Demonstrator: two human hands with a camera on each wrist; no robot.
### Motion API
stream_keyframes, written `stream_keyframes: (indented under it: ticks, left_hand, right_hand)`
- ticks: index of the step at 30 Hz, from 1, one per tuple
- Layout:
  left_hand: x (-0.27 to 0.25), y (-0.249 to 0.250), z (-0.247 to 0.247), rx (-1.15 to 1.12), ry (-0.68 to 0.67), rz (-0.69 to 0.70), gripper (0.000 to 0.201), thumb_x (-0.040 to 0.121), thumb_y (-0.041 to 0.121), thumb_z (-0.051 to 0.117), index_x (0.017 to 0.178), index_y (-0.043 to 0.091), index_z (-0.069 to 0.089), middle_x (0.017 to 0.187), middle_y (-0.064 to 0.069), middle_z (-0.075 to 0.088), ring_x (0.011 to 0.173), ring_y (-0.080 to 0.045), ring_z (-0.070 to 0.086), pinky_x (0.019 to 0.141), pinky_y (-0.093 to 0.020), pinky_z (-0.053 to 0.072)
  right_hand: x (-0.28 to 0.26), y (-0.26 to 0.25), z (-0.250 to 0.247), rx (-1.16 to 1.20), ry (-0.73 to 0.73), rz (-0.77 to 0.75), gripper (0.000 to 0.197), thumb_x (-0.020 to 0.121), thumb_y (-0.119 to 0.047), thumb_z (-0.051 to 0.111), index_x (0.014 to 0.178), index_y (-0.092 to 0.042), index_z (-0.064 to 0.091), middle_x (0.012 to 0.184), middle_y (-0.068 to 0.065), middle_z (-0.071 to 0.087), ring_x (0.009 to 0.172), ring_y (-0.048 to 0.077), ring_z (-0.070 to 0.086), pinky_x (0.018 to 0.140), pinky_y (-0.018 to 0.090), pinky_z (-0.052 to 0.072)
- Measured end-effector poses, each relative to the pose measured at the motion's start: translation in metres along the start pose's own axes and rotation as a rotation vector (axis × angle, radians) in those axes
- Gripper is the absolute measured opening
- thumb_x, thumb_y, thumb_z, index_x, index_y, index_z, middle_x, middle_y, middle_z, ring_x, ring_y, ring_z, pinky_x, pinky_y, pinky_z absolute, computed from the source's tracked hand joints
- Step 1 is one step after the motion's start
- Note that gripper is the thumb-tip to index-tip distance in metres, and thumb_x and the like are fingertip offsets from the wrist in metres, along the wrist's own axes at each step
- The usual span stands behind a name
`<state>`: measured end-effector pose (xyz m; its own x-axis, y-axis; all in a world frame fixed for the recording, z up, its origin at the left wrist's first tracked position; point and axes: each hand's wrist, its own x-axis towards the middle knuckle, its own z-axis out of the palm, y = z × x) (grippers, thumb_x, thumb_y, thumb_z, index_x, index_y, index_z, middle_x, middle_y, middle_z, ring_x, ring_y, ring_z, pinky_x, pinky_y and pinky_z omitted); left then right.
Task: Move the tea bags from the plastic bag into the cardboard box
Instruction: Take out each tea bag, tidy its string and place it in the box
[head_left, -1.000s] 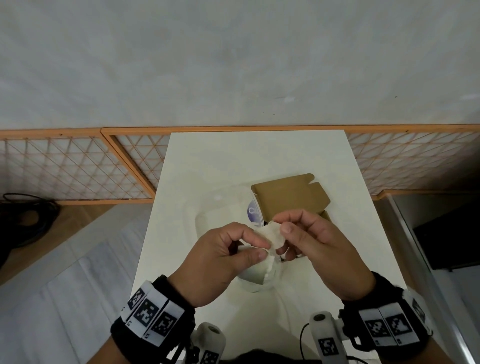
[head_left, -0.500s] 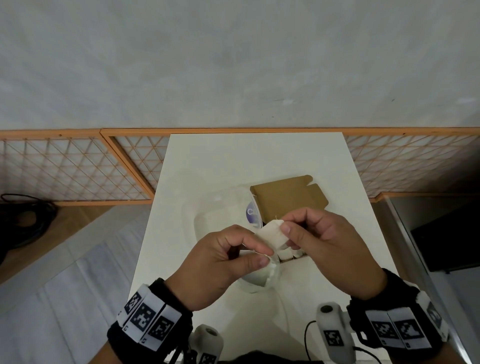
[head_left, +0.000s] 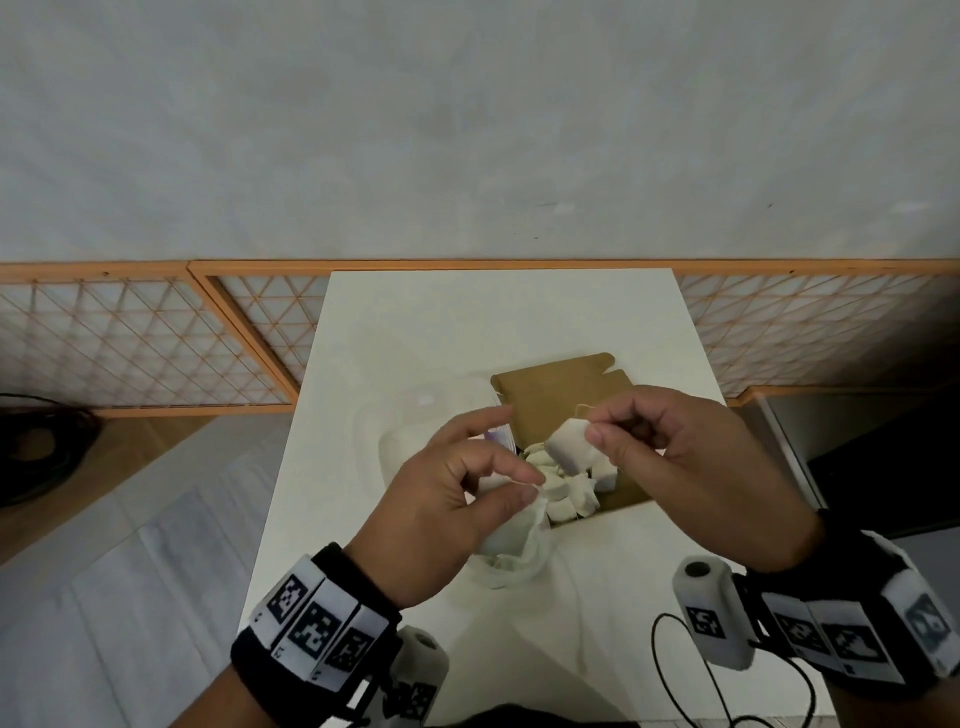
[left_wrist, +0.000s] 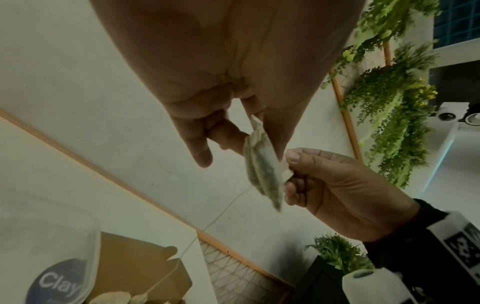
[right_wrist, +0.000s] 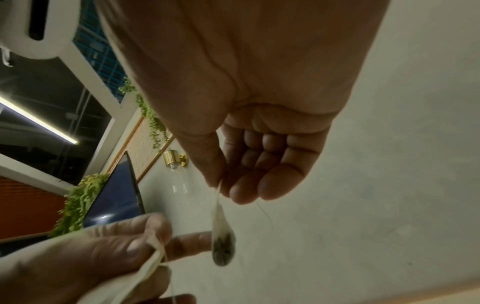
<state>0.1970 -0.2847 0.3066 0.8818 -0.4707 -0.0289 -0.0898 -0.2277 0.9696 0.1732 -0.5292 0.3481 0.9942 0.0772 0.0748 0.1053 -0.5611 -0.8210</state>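
Since the earlier frame your right hand (head_left: 691, 467) has drawn away from your left hand (head_left: 447, 499), up and to the right, carrying a white paper tea bag (head_left: 569, 446) clear of the other hand; before, both hands were bunched together on it. Right thumb and forefinger pinch that bag at its upper edge, and it hangs above the open brown cardboard box (head_left: 550, 395), not yet in it. A thin string (left_wrist: 221, 211) runs from the bag down toward the box. Your left thumb and forefinger pinch the crumpled rim of the clear plastic bag (head_left: 511, 540), other fingers loosely curled; the bag sits on the white table (head_left: 467, 322) just left of and nearer to you than the box, touching it. Several white tea bags (head_left: 566, 493) already lie piled in the box. A round dark blue label (left_wrist: 55, 283) shows through the plastic.
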Motion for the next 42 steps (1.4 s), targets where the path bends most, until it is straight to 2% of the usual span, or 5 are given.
stream_keyframes:
  ticks: [17,26,29,32,42]
  left_hand:
    - [0.01,0.005,0.009,-0.091,0.049,0.051,0.045,0.09,0.015,0.076,0.131,0.026,0.059,0.095,-0.016,0.066,0.088,-0.032,0.066,0.085,-0.044,0.057]
    - [0.006,0.002,0.0,-0.002,0.072,0.042,0.015,0.092,0.01,0.078,0.102,0.022,0.076,0.089,0.002,0.077,0.087,-0.017,0.074,0.088,-0.034,0.06]
    - [0.008,-0.001,-0.004,-0.039,0.11,0.017,0.031,0.091,0.009,0.078,0.118,0.025,0.071,0.091,0.01,0.074,0.087,-0.012,0.07,0.088,-0.027,0.057]
    - [0.011,-0.01,-0.01,-0.052,0.133,-0.092,0.041,0.092,0.01,0.077,0.129,0.023,0.068,0.087,0.023,0.071,0.087,0.001,0.068,0.086,-0.015,0.052]
    - [0.001,-0.041,-0.03,-0.089,0.122,-0.281,0.006,0.092,0.01,0.076,0.091,0.016,0.076,0.093,-0.009,0.078,0.082,-0.013,0.069,0.073,-0.022,0.054]
  right_hand:
    - [0.007,0.0,0.019,0.261,-0.169,0.065,0.05,0.098,0.016,0.044,0.119,-0.018,0.074,0.094,-0.015,0.076,0.073,0.001,0.067,0.07,0.016,0.053]
    - [0.022,0.016,0.046,0.269,-0.261,0.172,0.051,0.098,0.014,0.041,0.127,-0.017,0.07,0.085,-0.02,0.074,0.067,0.001,0.062,0.064,0.015,0.05]
    - [0.024,0.023,0.06,0.273,-0.293,0.182,0.056,0.098,0.009,0.043,0.123,-0.032,0.073,0.081,0.002,0.072,0.072,0.011,0.062,0.068,0.04,0.052]
    - [0.027,0.033,0.071,0.258,-0.326,0.196,0.05,0.095,0.01,0.047,0.114,-0.027,0.074,0.068,-0.011,0.067,0.065,0.007,0.056,0.065,0.027,0.045]
    - [0.026,0.121,0.145,0.045,-0.374,0.329,0.022,0.098,-0.011,0.058,0.109,-0.021,0.074,0.097,-0.008,0.076,0.081,0.003,0.067,0.079,0.024,0.054]
